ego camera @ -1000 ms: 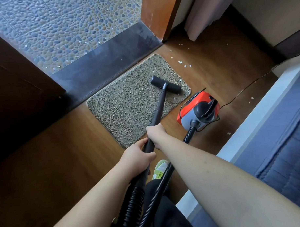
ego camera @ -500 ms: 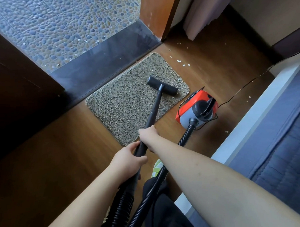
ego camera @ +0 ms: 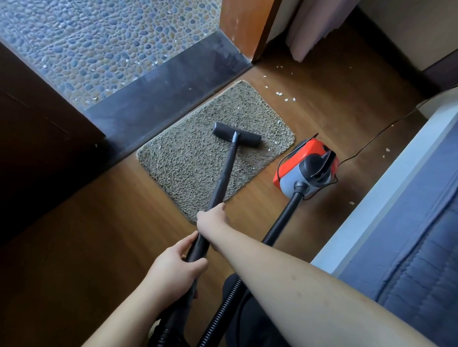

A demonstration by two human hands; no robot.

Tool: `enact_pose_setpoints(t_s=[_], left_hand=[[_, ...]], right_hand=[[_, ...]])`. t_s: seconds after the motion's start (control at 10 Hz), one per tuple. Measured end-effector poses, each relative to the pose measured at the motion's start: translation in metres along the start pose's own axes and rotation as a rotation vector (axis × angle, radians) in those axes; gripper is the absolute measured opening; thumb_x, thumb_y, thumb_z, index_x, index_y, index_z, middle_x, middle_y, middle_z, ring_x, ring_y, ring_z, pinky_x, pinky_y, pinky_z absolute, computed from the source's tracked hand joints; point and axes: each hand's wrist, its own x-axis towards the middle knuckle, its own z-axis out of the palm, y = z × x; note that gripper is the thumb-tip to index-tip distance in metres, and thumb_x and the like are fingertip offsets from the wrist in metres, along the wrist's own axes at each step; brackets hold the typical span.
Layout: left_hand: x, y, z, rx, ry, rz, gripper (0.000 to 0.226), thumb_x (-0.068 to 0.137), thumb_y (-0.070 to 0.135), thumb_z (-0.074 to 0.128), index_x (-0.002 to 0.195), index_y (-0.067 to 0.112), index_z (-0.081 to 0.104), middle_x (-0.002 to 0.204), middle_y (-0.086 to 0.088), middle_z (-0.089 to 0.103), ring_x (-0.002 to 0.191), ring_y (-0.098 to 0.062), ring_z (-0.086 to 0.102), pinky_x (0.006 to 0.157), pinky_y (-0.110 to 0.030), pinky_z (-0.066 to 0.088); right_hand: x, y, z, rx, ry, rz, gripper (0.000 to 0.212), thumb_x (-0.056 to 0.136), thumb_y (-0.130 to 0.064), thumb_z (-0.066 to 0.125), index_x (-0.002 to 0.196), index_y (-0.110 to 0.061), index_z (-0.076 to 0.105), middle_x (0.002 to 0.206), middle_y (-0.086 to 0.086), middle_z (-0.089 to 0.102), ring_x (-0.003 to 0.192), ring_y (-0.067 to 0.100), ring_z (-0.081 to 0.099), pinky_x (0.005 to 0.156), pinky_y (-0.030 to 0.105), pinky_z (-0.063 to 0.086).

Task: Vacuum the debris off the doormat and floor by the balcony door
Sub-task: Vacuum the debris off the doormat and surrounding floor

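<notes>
On the shaggy grey-brown doormat (ego camera: 211,148) by the balcony threshold, the black T-shaped vacuum floor nozzle (ego camera: 236,135) sits flat toward the mat's right half, with the long black wand (ego camera: 224,178) running back to both hands. The right hand (ego camera: 211,218) is wrapped around the wand higher up, and the left hand (ego camera: 175,266) grips it lower down near where the ribbed black hose (ego camera: 279,223) joins, so both are closed tight on it. Honestly the risk I see is the suction grabbing the light mat and bunching it up or dragging it on the brown wood floor (ego camera: 95,243), and the hose tugging the little red-and-grey canister vacuum (ego camera: 307,168) into the mat's corner. Also those white crumbs of debris (ego camera: 281,93) past the mat could get scattered if the nozzle shoves them. Compared with a second ago, the nozzle has slid a bit left across the mat, away from its right edge.
</notes>
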Motion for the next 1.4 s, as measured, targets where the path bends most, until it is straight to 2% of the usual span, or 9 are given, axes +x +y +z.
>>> enact_pose_setpoints(t_s=[0.3,0.4,0.5,0.6,0.7,0.8,0.9,1.1,1.4], left_hand=[[0.034,0.048,0.018,0.053,-0.023,0.020,0.073,0.080,0.020,0.060,0.146,0.045,0.040,0.090,0.001,0.071,0.054,-0.025,0.071,0.050,-0.028,0.057],[0.033,0.050,0.027,0.099,-0.004,0.007,0.077,0.076,0.030,0.060,0.147,0.047,0.037,0.105,0.000,0.072,0.074,-0.025,0.073,0.071,-0.038,0.062],[0.039,0.040,0.033,0.076,0.007,0.000,0.075,0.075,0.031,0.060,0.145,0.048,0.039,0.100,0.001,0.072,0.078,-0.024,0.073,0.078,-0.043,0.061],[0.026,0.043,0.034,0.018,-0.037,0.025,0.069,0.081,0.024,0.058,0.142,0.050,0.041,0.086,0.004,0.070,0.060,-0.024,0.073,0.065,-0.038,0.062],[0.023,0.036,0.033,0.028,-0.032,0.026,0.070,0.081,0.024,0.058,0.143,0.050,0.039,0.089,0.004,0.069,0.057,-0.024,0.072,0.058,-0.032,0.060],[0.018,0.028,0.035,0.033,-0.033,0.033,0.071,0.078,0.026,0.059,0.142,0.051,0.040,0.095,0.004,0.070,0.059,-0.021,0.072,0.064,-0.036,0.061],[0.008,0.024,0.040,0.030,-0.032,0.057,0.070,0.079,0.024,0.059,0.140,0.054,0.041,0.092,0.009,0.070,0.055,-0.016,0.069,0.066,-0.034,0.061],[0.006,0.026,0.055,0.060,-0.042,0.081,0.072,0.077,0.027,0.059,0.139,0.058,0.038,0.090,0.013,0.068,0.059,-0.010,0.068,0.068,-0.033,0.060],[0.029,0.053,0.062,0.151,-0.067,0.074,0.073,0.077,0.028,0.060,0.144,0.049,0.041,0.088,0.009,0.069,0.066,-0.011,0.066,0.077,-0.035,0.060]], right_hand=[[0.025,-0.024,-0.049,0.209,-0.018,0.107,0.054,0.099,-0.021,0.044,0.148,-0.009,0.026,0.146,0.015,0.042,0.128,0.032,0.047,0.103,0.038,0.042],[0.026,-0.021,-0.055,0.193,-0.056,0.088,0.064,0.096,-0.014,0.047,0.153,-0.008,0.017,0.154,0.018,0.028,0.137,0.038,0.037,0.078,0.032,0.042],[0.020,-0.029,-0.056,-0.398,-0.090,0.003,0.054,0.097,-0.013,0.048,0.148,-0.005,0.032,0.150,0.022,0.033,0.137,0.042,0.033,0.059,0.030,0.028],[0.036,-0.018,-0.047,-0.219,-0.023,-0.021,0.067,0.096,-0.013,0.046,0.153,-0.003,0.013,0.155,0.028,0.020,0.140,0.043,0.028,0.053,0.028,0.018],[0.030,-0.008,-0.046,-0.240,-0.056,0.017,0.070,0.097,-0.015,0.044,0.154,-0.008,0.003,0.157,0.023,0.017,0.135,0.033,0.034,0.055,0.024,0.023],[0.021,-0.001,-0.048,-0.247,0.034,0.025,0.056,0.101,-0.019,0.040,0.151,-0.009,0.019,0.152,0.019,0.030,0.132,0.033,0.040,0.091,0.030,0.046],[0.017,0.011,-0.046,-0.209,0.096,0.022,0.062,0.100,-0.025,0.044,0.151,-0.009,0.014,0.143,0.017,0.047,0.126,0.035,0.050,0.098,0.039,0.047],[0.017,0.023,-0.062,-0.147,0.120,0.036,0.065,0.101,-0.023,0.041,0.155,-0.009,0.007,0.142,0.016,0.049,0.126,0.035,0.052,0.097,0.039,0.044],[0.040,0.023,-0.082,-0.046,0.082,0.133,0.056,0.099,-0.024,0.042,0.147,-0.008,0.020,0.143,0.015,0.045,0.124,0.034,0.050,0.093,0.037,0.043]])
